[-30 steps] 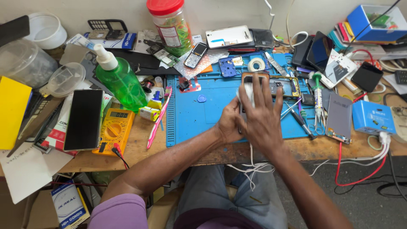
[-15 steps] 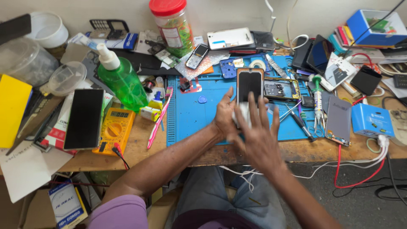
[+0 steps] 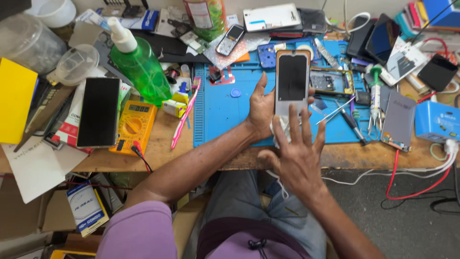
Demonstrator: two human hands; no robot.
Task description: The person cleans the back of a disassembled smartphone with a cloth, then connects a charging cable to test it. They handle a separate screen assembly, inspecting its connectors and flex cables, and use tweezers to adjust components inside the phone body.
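My left hand (image 3: 261,108) holds a phone screen panel (image 3: 293,76), white-edged with a dark glass face, upright over the blue work mat (image 3: 220,112). A white cloth (image 3: 281,128) is bunched under the panel's lower edge, against my left palm. My right hand (image 3: 296,153) hovers flat just below the panel, fingers spread, its fingertips at the cloth and the panel's bottom edge. It holds nothing. An opened phone frame (image 3: 331,81) lies on the mat just right of the panel.
A green spray bottle (image 3: 141,67), a yellow multimeter (image 3: 134,125), a black phone (image 3: 99,111) and a pink toothbrush (image 3: 184,112) lie left of the mat. Tweezers (image 3: 333,111), screwdrivers, phone parts and a blue box (image 3: 438,121) crowd the right. Red and white cables hang off the front edge.
My right hand has slid down off the panel toward me, uncovering its dark face. My left hand keeps the panel in place over the mat.
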